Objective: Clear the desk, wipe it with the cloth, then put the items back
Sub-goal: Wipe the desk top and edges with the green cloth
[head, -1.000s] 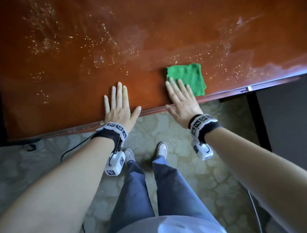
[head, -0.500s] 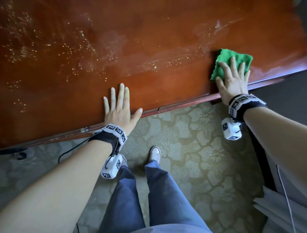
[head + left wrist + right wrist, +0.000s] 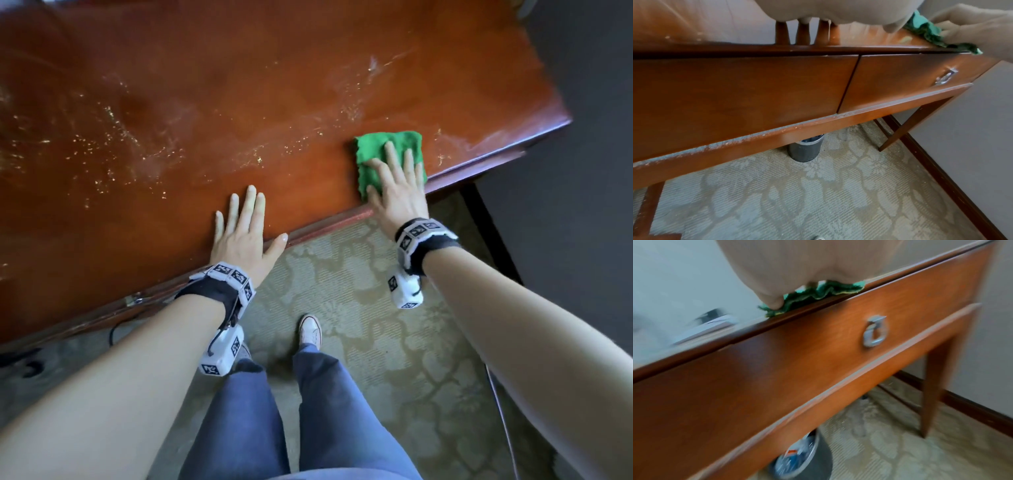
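Observation:
A folded green cloth point(image 3: 380, 147) lies on the glossy red-brown desk point(image 3: 239, 102) near its front right corner. My right hand point(image 3: 394, 178) lies flat on the cloth with straight, spread fingers, pressing it to the desktop. In the right wrist view the cloth point(image 3: 818, 292) bunches under my palm at the desk's front edge. My left hand point(image 3: 245, 226) rests flat on the bare wood by the front edge, fingers straight, thumb out along the rim. The left wrist view shows the cloth point(image 3: 929, 32) and my right hand point(image 3: 972, 24) at the far right.
Streaks and glinting specks cover the desktop point(image 3: 120, 144). The desk's front has drawers with a metal handle point(image 3: 874, 331). Under the desk stands a dark waste bin point(image 3: 805, 149) on patterned carpet point(image 3: 376, 325). A wall runs along the desk's right end point(image 3: 582, 102).
My right hand slid the cloth right to the desk's corner, then back left a little. My left hand stays flat in the same spot.

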`<action>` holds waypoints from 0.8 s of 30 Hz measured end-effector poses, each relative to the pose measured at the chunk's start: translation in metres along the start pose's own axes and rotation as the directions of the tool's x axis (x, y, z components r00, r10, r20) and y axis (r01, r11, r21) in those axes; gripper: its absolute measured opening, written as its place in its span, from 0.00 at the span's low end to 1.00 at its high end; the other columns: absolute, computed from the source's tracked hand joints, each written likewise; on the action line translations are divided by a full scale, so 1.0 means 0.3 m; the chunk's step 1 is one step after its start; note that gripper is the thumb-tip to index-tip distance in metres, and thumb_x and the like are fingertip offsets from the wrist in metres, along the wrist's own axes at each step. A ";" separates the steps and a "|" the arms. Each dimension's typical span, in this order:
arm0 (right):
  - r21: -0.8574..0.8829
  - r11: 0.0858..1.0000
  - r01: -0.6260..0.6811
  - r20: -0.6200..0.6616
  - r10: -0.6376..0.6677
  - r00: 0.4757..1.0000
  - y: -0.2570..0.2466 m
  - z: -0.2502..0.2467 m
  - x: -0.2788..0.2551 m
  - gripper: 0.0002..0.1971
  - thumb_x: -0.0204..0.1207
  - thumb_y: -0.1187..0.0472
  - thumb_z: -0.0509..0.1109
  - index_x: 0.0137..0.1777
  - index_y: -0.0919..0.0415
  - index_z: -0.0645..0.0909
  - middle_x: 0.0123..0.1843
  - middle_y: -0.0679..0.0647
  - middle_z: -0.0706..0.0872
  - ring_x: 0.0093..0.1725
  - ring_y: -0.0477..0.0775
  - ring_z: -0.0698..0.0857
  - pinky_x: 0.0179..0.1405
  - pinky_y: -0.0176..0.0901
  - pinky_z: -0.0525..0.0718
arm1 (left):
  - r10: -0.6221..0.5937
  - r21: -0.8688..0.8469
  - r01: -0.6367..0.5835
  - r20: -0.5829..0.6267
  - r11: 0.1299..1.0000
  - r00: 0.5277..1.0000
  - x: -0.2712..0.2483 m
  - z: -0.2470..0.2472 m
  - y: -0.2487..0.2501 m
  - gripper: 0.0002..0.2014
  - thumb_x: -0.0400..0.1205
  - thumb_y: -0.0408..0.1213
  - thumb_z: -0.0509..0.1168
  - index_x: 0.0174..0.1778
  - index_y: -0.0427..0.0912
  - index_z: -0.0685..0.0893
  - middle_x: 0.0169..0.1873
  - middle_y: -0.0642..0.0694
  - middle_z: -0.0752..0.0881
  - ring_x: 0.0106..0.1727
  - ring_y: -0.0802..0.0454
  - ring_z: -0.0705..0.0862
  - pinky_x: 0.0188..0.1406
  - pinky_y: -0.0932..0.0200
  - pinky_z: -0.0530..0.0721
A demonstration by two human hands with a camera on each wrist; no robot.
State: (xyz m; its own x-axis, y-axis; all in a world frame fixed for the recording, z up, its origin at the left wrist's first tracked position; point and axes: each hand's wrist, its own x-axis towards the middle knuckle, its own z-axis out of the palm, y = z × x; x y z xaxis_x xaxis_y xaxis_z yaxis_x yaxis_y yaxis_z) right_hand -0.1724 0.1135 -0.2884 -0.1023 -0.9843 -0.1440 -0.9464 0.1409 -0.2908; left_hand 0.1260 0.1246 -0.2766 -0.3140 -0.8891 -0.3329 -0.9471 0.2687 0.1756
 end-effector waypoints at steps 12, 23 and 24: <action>-0.087 0.987 -0.138 0.124 0.148 0.981 -0.064 -0.045 0.094 0.40 0.83 0.43 0.54 0.88 0.58 0.42 0.89 0.58 0.41 0.86 0.69 0.42 0.85 0.64 0.42 | 0.089 -0.035 -0.087 0.072 0.996 0.993 0.045 -0.031 0.058 0.34 0.87 0.57 0.43 0.88 0.49 0.41 0.86 0.55 0.36 0.87 0.52 0.38 0.86 0.42 0.42; -0.107 0.994 -0.005 0.168 0.023 0.985 -0.212 -0.024 0.250 0.39 0.84 0.43 0.57 0.88 0.53 0.44 0.89 0.54 0.43 0.86 0.69 0.44 0.85 0.61 0.43 | -0.109 -0.044 0.108 -0.023 0.993 0.994 -0.117 -0.047 -0.283 0.31 0.89 0.53 0.45 0.88 0.54 0.45 0.86 0.59 0.40 0.87 0.55 0.42 0.85 0.40 0.46; -0.113 0.991 -0.078 0.155 0.095 0.983 -0.211 -0.031 0.272 0.39 0.83 0.43 0.57 0.88 0.53 0.45 0.89 0.55 0.43 0.86 0.69 0.45 0.85 0.62 0.44 | -0.129 -0.039 0.128 -0.025 0.991 0.991 -0.140 -0.045 -0.327 0.31 0.89 0.53 0.45 0.88 0.54 0.44 0.86 0.59 0.40 0.87 0.54 0.42 0.85 0.39 0.46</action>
State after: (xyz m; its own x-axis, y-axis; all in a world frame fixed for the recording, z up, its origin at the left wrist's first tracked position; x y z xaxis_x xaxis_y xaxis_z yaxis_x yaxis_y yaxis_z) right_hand -0.1236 0.0233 -0.2729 -0.1430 -0.9379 -0.3162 -0.9640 0.2043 -0.1701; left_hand 0.2330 0.1305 -0.2672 -0.1878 -0.9253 -0.3294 -0.9761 0.1383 0.1679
